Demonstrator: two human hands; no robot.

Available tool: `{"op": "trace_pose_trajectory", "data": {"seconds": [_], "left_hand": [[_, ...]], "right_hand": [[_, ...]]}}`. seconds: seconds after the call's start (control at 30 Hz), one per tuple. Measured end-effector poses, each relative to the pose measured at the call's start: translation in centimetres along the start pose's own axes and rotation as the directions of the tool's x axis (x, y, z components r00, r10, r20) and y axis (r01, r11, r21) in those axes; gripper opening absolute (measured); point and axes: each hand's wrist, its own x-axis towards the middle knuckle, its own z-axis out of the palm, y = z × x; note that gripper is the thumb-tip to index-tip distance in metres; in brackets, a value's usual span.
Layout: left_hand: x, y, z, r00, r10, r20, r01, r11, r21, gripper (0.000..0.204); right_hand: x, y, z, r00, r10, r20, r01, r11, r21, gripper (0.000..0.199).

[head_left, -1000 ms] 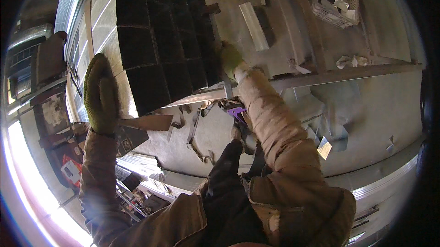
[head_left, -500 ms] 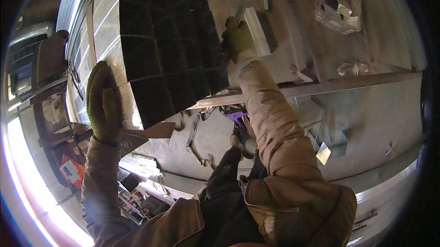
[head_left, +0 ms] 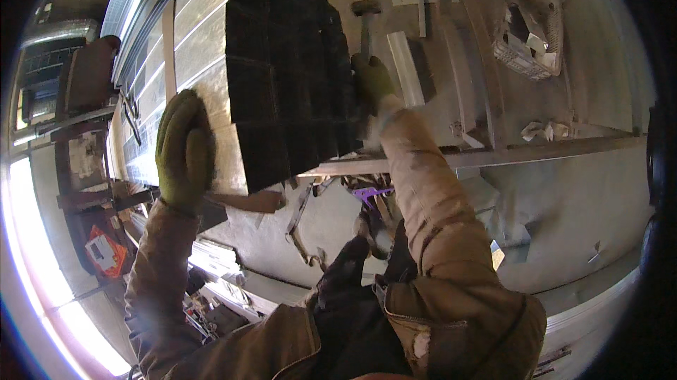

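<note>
A large stack of rectangular metal tubes [head_left: 204, 77], with dark open ends [head_left: 289, 77] toward me, fills the upper left middle. My left hand [head_left: 185, 151], in a green work glove, lies flat along the stack's shiny left side, fingers extended. On the stack's right side is my right hand [head_left: 372, 82], also gloved and partly in shadow. It is closed round the handle of a hammer [head_left: 365, 8], whose dark head points away from me. Close to the right of that hand lies a light metal bar or channel [head_left: 405, 68].
A plastic crate [head_left: 525, 56] of metal offcuts stands far right. Crumpled pieces [head_left: 544, 130] lie near the bench's front rail [head_left: 550, 151]. Below the rail are a strap [head_left: 300, 228] on the floor and a purple-handled tool [head_left: 370, 195] near my legs. Racks [head_left: 84, 161] stand left.
The view has shifted, so most things sit lower and farther right. My left hand has moved right with the stack's near edge. The hammer head has swung left, more upright in view.
</note>
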Motion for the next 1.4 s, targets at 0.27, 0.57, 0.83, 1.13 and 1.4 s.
{"op": "trace_pose_trajectory", "data": {"seconds": [0.27,0.57,0.83,1.13,1.4], "left_hand": [[0.7,0.8,-0.8,0.995,0.092,-0.022,-0.093,0.996,-0.009,0.038],[1.2,1.6,-1.3,0.989,0.134,-0.069,-0.135,0.990,-0.025,0.031],[1.0,0.6,-1.3,0.981,0.171,-0.091,-0.176,0.983,-0.055,0.031],[0.8,0.6,-1.4,0.982,0.154,-0.110,-0.165,0.981,-0.103,0.029],[0.4,0.1,-1.0,0.980,0.157,-0.120,-0.164,0.985,-0.054,0.028]], "right_hand": [[-4.4,-10.4,-7.3,0.986,0.063,-0.156,-0.048,0.994,0.097,0.039],[-5.6,-23.8,-10.5,0.975,-0.185,-0.120,0.182,0.983,-0.033,0.050],[-9.2,-24.5,-11.8,0.847,-0.487,-0.214,0.405,0.851,-0.333,0.032],[-13.0,-27.8,-12.3,0.981,0.190,-0.028,-0.140,0.808,0.572,0.044],[-12.7,-26.8,-12.8,0.940,0.335,-0.060,-0.240,0.777,0.581,0.041]]}}
